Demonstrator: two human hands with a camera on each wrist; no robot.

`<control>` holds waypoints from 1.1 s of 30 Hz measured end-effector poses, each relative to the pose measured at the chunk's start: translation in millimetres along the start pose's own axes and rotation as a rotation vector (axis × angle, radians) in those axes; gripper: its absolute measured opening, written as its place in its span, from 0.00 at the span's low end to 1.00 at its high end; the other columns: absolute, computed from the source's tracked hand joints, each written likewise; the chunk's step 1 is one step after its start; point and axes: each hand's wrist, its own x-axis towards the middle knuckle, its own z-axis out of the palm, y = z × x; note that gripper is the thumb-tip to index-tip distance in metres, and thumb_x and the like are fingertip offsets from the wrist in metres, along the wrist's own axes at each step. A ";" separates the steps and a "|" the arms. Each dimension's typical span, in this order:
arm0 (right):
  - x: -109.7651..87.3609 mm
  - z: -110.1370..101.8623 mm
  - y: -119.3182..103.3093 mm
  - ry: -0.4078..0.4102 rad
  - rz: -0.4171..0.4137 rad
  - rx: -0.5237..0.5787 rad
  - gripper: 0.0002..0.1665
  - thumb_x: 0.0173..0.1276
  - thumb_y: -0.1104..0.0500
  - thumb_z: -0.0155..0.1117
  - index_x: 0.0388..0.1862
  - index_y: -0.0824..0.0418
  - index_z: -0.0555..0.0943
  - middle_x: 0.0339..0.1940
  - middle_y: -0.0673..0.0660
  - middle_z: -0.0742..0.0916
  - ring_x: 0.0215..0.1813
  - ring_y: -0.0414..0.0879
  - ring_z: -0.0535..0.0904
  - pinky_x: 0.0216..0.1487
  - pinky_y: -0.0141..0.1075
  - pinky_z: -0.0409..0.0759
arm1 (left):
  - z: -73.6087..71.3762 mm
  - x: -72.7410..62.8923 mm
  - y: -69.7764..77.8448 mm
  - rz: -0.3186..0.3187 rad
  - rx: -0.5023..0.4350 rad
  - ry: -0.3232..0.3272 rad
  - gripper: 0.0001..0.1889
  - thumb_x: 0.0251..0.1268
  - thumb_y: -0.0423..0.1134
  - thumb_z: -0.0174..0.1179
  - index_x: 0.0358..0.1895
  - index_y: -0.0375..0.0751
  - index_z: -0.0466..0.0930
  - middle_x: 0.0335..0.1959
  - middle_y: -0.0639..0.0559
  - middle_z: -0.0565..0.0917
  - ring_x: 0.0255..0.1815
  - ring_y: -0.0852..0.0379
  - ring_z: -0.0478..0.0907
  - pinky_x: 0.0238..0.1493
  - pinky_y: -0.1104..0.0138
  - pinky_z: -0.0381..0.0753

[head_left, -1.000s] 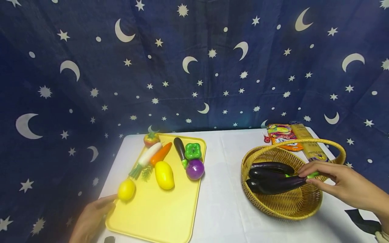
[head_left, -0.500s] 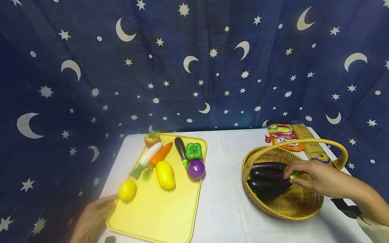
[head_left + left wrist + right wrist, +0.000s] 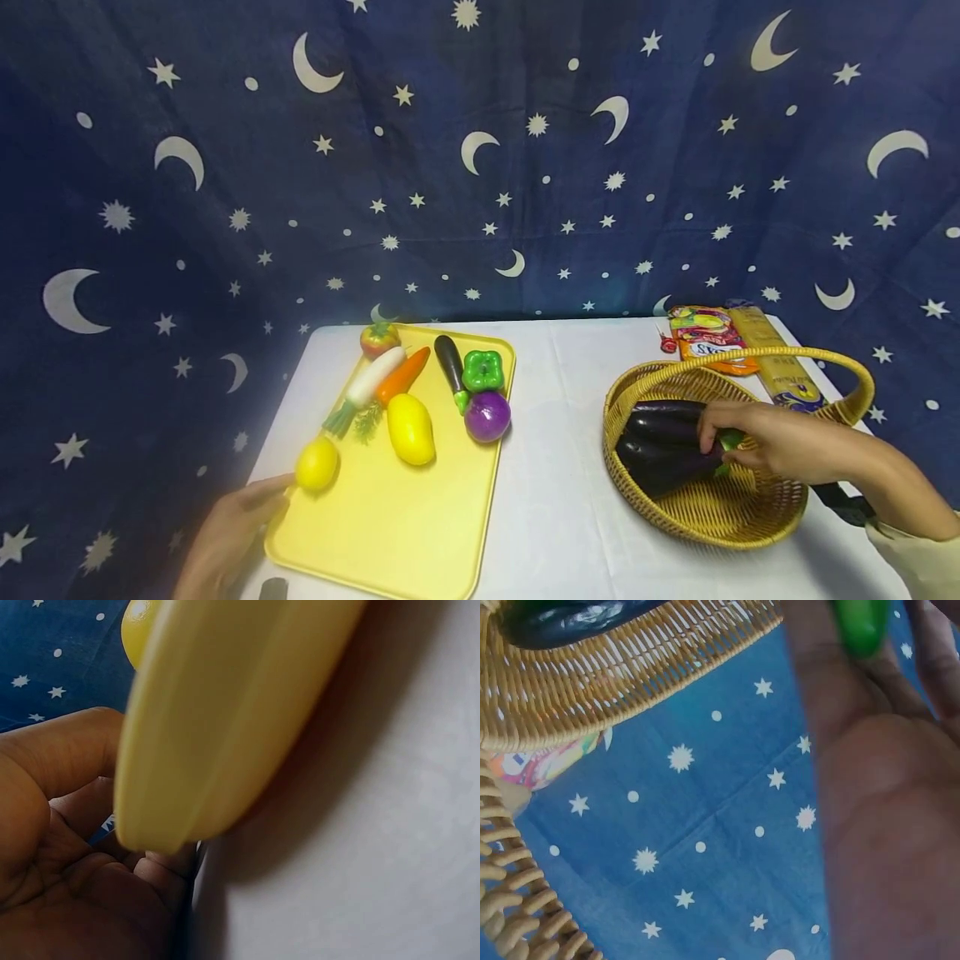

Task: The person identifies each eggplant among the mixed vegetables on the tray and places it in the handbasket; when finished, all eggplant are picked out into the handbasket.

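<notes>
In the head view, my right hand point(image 3: 772, 437) reaches into a yellow wicker basket point(image 3: 705, 533) and pinches an eggplant near its green stem. Dark, glossy eggplants point(image 3: 667, 454) lie against each other in the basket, partly covered by the fingers. The right wrist view has the green stem point(image 3: 861, 626) between my fingers. My left hand point(image 3: 236, 525) holds the left edge of a yellow tray point(image 3: 382, 533). From the left wrist, the tray's rim point(image 3: 210, 735) stands between thumb and fingers. A lemon point(image 3: 317, 464) lies on the tray beside the thumb.
On the tray lie a mango point(image 3: 410, 429), carrot point(image 3: 402, 377), white radish point(image 3: 375, 375), tomato-like fruit point(image 3: 379, 340), small eggplant point(image 3: 450, 367), green pepper point(image 3: 483, 371) and purple ball-shaped vegetable point(image 3: 487, 417). Behind the basket are an orange packet point(image 3: 708, 333) and golden packet point(image 3: 772, 358).
My right hand has moved left and deeper into the basket with the eggplant, whose stem end came in from the right rim. The left hand stays at the tray. The head view shifts slightly.
</notes>
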 end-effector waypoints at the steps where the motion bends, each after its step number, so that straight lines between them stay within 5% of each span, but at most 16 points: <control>1: 0.4 1.4 1.6 -0.026 0.003 0.009 0.30 0.62 0.72 0.74 0.48 0.36 0.79 0.47 0.35 0.82 0.49 0.27 0.75 0.40 0.29 0.78 | -0.4 0.4 0.1 -0.005 -0.002 -0.005 0.32 0.81 0.53 0.58 0.79 0.40 0.70 0.81 0.34 0.69 0.80 0.32 0.67 0.76 0.31 0.66; 7: 2.9 12.4 9.0 -0.095 0.013 0.031 0.34 0.49 0.79 0.70 0.43 0.43 0.77 0.41 0.36 0.80 0.43 0.28 0.72 0.36 0.28 0.73 | -0.5 3.8 -0.3 -0.011 -0.006 -0.012 0.32 0.81 0.52 0.58 0.79 0.40 0.69 0.82 0.34 0.68 0.80 0.31 0.67 0.76 0.30 0.65; 12: 6.7 18.2 13.5 -0.151 0.080 0.015 0.38 0.41 0.82 0.68 0.42 0.45 0.75 0.38 0.37 0.77 0.41 0.29 0.70 0.36 0.27 0.70 | 0.6 2.7 -1.3 -0.009 -0.010 -0.001 0.31 0.80 0.52 0.59 0.78 0.40 0.71 0.78 0.36 0.75 0.69 0.47 0.79 0.71 0.40 0.77; 18: 11.7 23.7 14.6 -0.241 0.165 0.025 0.31 0.48 0.77 0.75 0.40 0.46 0.75 0.37 0.39 0.77 0.40 0.31 0.71 0.36 0.28 0.70 | -0.6 1.0 0.2 -0.009 -0.009 -0.001 0.33 0.80 0.54 0.60 0.78 0.38 0.71 0.79 0.35 0.73 0.73 0.42 0.76 0.73 0.36 0.74; 28: 14.2 29.3 16.0 -0.258 0.201 0.022 0.20 0.58 0.68 0.77 0.36 0.48 0.77 0.33 0.39 0.78 0.34 0.28 0.69 0.32 0.28 0.71 | -3.0 -1.7 3.5 -0.009 0.015 -0.003 0.32 0.80 0.51 0.60 0.78 0.38 0.70 0.81 0.34 0.70 0.80 0.33 0.67 0.76 0.32 0.66; 33: 21.0 31.9 16.8 -0.128 0.194 -0.006 0.09 0.72 0.61 0.71 0.39 0.50 0.78 0.33 0.37 0.79 0.35 0.26 0.71 0.33 0.30 0.75 | -2.8 1.1 3.9 -0.031 0.002 -0.009 0.32 0.79 0.51 0.61 0.79 0.39 0.70 0.81 0.34 0.69 0.81 0.32 0.65 0.77 0.30 0.63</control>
